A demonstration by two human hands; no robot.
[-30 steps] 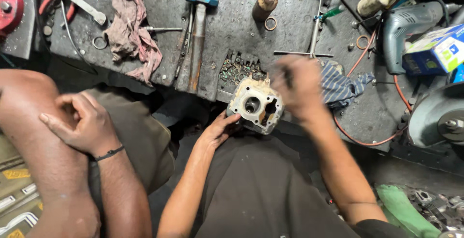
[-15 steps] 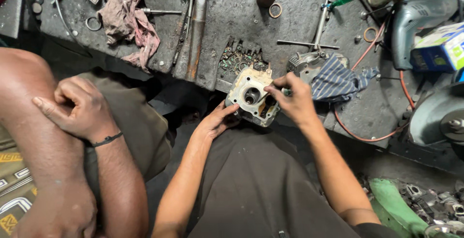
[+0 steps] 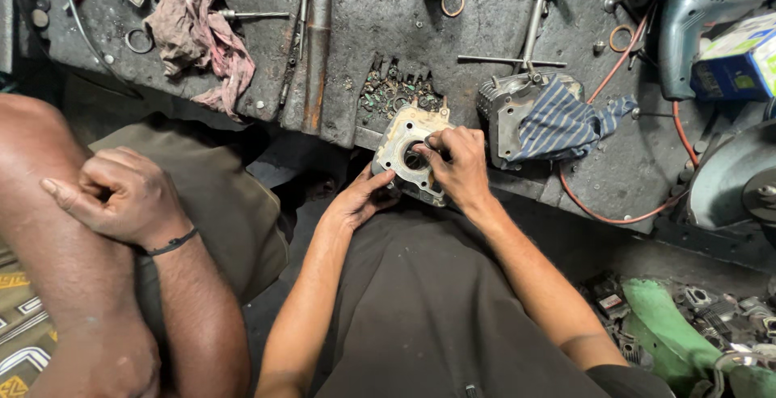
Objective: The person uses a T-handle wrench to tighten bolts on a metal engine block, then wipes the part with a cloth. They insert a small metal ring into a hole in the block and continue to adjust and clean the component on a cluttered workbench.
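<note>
A square metal engine cylinder block with a round bore leans against the front edge of the grimy workbench. My left hand grips its lower left corner from below. My right hand rests on the block's right side, fingers pinched at the rim of the bore; whether they hold a small tool or part is hidden. A second finned cylinder stands just right of it, half covered by a striped blue cloth.
Another person's crossed arms fill the lower left. On the bench lie a hammer, a pink rag, rings, rods, a pile of small metal bits, an electric drill with orange cable, and a box.
My right hand came down from above the block onto its bore. The block has tilted and shifted slightly toward the bench edge. The view moved closer.
</note>
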